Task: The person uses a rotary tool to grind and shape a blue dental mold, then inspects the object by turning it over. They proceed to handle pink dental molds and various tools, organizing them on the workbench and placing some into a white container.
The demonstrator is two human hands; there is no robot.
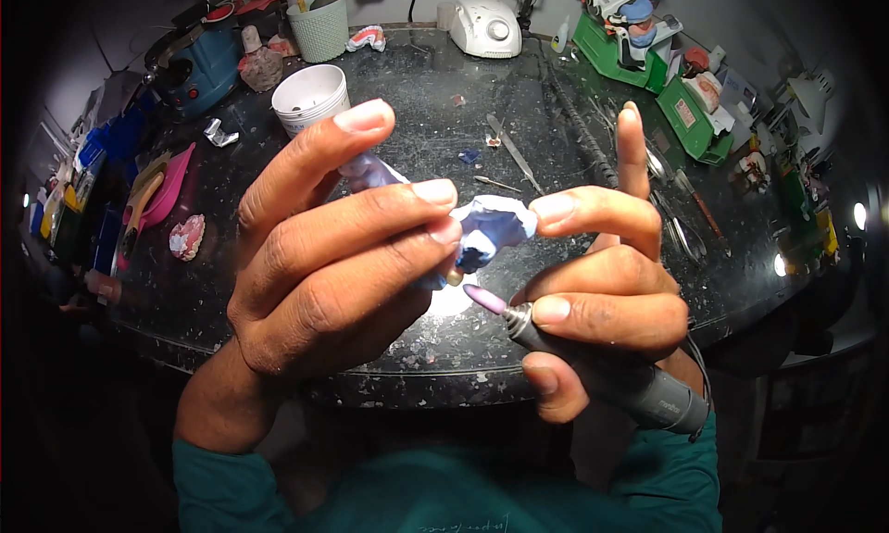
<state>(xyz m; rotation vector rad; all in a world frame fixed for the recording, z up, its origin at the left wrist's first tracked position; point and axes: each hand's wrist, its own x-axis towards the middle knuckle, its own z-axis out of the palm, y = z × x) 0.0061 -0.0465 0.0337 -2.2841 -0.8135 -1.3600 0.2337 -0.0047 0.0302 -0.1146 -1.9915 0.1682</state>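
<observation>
Dark surface, scuffed, flecked with pale debris. Far left: blue machine; in front, crumpled silvery scrap. Nearer, bright pink dustpan, wooden-handled brush overlapping it; pink-and-white lump just beside. Back: pale woven-look holder, white tub before it, red-and-white dental arch to its right. Mid-surface: slim metal blade, small blue scrap near. Right rear: two loaded green bins, small pale bottle alongside.

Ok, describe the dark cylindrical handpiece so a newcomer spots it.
Start at the speckled black tabletop. Over its near edge, the right hand holds the handpiece. Unlike the bluish moulded piece in the left hand, it ends in a tapered pinkish-purple tip.
</observation>
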